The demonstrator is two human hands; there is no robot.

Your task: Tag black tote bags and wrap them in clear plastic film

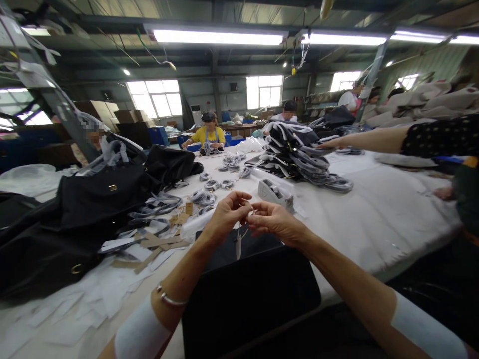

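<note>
My left hand [232, 214] and my right hand [275, 222] meet in front of me, fingertips pinched close together. Between them they hold a thin pale string [243, 232], from which a narrow light tag [238, 247] dangles edge-on. Just below my hands a black bag [254, 284] rests at the table's front edge, its top partly behind my wrists. The exact grip of the fingers on the string is too small to make out. Right behind my hands stands a grey tape dispenser [275, 193].
Black bags [101, 192] with gold clasps are heaped at left, beside brown cards [157, 242] and white paper pieces [90, 299]. Coiled grey straps [211, 184] lie on the white table [374, 209]. A pile of strapped bags [299, 149] rises behind; a co-worker's arm [370, 139] reaches it from the right.
</note>
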